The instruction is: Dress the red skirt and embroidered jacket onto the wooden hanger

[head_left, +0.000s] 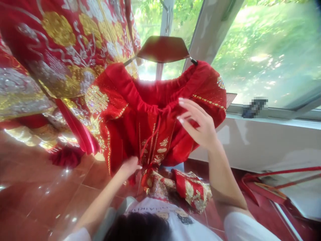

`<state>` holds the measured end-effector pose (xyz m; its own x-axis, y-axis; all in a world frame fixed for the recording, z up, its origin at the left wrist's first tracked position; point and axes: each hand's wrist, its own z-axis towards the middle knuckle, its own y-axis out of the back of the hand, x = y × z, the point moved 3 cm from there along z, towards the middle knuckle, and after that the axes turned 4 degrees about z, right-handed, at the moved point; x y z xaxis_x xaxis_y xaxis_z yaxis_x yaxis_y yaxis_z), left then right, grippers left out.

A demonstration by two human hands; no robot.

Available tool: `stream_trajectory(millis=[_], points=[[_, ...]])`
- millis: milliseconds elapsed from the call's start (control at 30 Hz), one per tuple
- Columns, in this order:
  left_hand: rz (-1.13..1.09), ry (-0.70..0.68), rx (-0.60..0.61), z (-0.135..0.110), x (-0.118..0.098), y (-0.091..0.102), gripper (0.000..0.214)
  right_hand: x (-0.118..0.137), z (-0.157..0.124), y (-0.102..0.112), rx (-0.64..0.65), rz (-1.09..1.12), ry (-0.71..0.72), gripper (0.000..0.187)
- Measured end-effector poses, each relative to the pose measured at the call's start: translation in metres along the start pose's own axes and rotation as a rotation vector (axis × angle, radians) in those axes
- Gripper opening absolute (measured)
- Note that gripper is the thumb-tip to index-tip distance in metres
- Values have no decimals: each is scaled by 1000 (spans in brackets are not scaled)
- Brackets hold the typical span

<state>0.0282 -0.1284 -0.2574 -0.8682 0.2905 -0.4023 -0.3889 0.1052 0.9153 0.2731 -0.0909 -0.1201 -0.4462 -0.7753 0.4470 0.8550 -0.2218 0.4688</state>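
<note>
Red cloth fills the space between both hands. Clock read from the chest of the gathered red garment point(165, 125), as its handler faces it. Right hand point(198, 125) at 3: fingers loosely curved, thumb well apart from them, tips by the gathered neckline point(142, 105). Whether they touch cloth, I cannot tell. Left hand point(130, 167) between 7 and 8, blurred; thin red cord point(152, 135) slants from the neckline down to its fingertips. Pinching it or merely beside it: cannot tell.

Garment hangs upright, front to the handler, on a reddish-brown hanger point(163, 50) at 12. Sparkling patch point(97, 99) on the sleeve at 10; beaded lines and pale motifs point(164, 142) just below centre.

Further out. Between 4 and 5, a bunched embroidered cloth point(193, 187), red, gold and silver. At 6, the handler's dark hair point(140, 227) and white printed shirt point(200, 224). Densely embroidered garments point(60, 50) crowd 10. Dark crimson ruffled cloth point(67, 157) low, between 8 and 9; glossy reddish floor tiles point(62, 194) at 8. Window point(263, 50) at 2, green foliage beyond. Pale wall point(243, 144) beneath it, at 3.
</note>
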Motion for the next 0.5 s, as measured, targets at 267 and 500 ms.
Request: stream_trajectory(millis=[267, 500], points=[[344, -416, -710, 40, -106, 115, 37, 1, 16, -26, 139, -50, -20, 55], [289, -495, -541, 44, -71, 133, 20, 6, 14, 15, 77, -327, -219, 55]])
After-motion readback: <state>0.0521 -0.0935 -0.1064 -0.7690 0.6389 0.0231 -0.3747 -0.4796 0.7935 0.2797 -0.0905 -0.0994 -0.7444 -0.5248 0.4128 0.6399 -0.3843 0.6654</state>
